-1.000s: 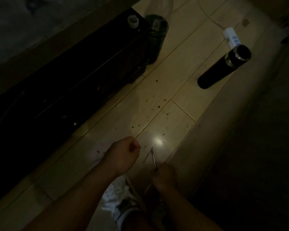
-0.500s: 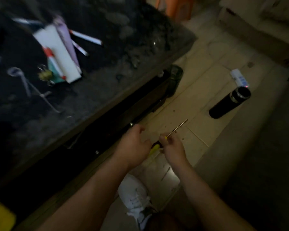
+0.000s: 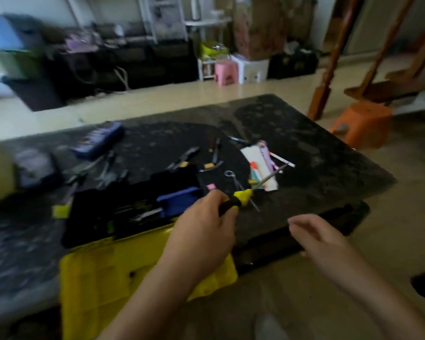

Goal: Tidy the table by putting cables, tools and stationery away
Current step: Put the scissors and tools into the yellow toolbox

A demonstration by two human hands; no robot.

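Observation:
My left hand [image 3: 204, 231] is shut on a screwdriver [image 3: 243, 196] with a yellow and black handle, its thin shaft pointing up and right over the dark table [image 3: 317, 153]. My right hand [image 3: 314, 236] hovers to the right of it, fingers loosely apart, holding nothing. Just left of my left hand lies an open black toolbox [image 3: 133, 209] with a yellow lid [image 3: 123, 273] folded toward me; tools lie inside. Pliers [image 3: 184, 157], other hand tools, a white stationery pouch [image 3: 259, 165] with pens and a small metal ring tool [image 3: 233, 177] are scattered on the table.
A blue case [image 3: 96, 139] lies at the table's back left, and a grey object [image 3: 33, 165] at the left. An orange stool [image 3: 363, 123] stands past the table's right corner. A pink stool [image 3: 225, 72] and dark cabinets stand across the room.
The view has swung up from the floor to the tabletop. The screwdriver picked off the floor passed from my right hand to my left, and my right hand let go and moved aside.

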